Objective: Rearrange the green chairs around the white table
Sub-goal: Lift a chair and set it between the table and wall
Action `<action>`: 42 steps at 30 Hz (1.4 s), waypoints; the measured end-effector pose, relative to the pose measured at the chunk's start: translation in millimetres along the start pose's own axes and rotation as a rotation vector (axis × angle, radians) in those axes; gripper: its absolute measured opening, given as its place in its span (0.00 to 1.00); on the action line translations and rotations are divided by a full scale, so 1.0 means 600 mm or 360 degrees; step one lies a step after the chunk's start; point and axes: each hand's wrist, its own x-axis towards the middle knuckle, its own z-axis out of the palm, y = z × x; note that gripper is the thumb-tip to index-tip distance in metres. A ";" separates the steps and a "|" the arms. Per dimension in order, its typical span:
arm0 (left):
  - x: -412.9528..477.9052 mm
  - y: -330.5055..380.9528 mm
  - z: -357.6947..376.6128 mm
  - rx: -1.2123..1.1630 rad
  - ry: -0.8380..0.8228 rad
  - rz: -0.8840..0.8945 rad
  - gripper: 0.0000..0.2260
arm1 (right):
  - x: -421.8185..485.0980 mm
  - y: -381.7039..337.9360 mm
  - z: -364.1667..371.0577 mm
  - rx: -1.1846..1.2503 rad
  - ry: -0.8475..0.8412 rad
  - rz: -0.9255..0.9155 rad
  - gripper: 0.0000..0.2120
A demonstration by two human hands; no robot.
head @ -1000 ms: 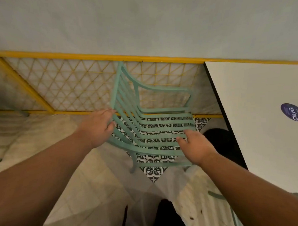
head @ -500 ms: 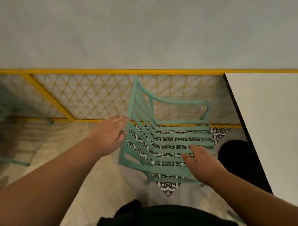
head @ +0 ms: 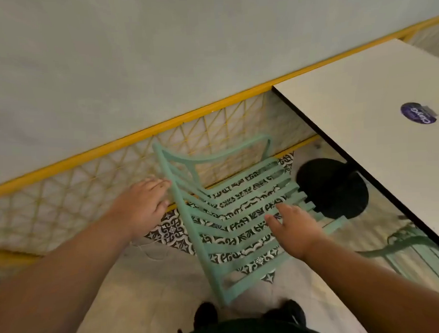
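A mint-green slatted chair stands on the patterned floor tiles, just left of the white table. My left hand lies with straight fingers against the outer edge of the chair's backrest. My right hand hovers over or rests on the seat slats with its fingers spread and relaxed; contact is unclear. Neither hand is curled round a slat. A second green chair shows partly under the table's near edge at the lower right.
A yellow lattice railing runs behind the chair below a pale wall. The table's black round base sits right beside the chair's seat. A purple sticker lies on the tabletop. My dark shoes are at the bottom.
The chair has swung and shifted right, closer to the table base. My view turned, so the table now fills the upper right. Both hands stayed at the chair.
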 end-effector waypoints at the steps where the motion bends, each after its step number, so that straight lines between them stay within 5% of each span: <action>1: 0.010 -0.007 -0.003 0.0012 -0.0009 0.0043 0.24 | -0.007 -0.008 0.006 0.0015 0.0010 0.0031 0.23; 15: 0.186 -0.040 -0.003 0.0103 -0.0114 0.0481 0.25 | -0.047 -0.041 0.054 0.0134 0.0175 0.0444 0.26; 24: 0.353 -0.139 0.037 0.0355 -0.0289 0.0944 0.26 | -0.035 -0.196 0.152 0.0375 0.0410 0.0943 0.27; 33: 0.377 -0.155 0.086 0.0447 -0.0300 0.1217 0.16 | -0.029 -0.281 0.239 0.0483 0.0383 0.1118 0.26; 38: 0.381 -0.159 0.107 0.0406 -0.0256 0.1138 0.14 | -0.021 -0.296 0.286 0.0432 0.0372 0.1116 0.28; 42: 0.388 -0.164 0.110 0.0403 -0.0162 0.1180 0.19 | -0.018 -0.295 0.302 0.0271 0.0425 0.1061 0.33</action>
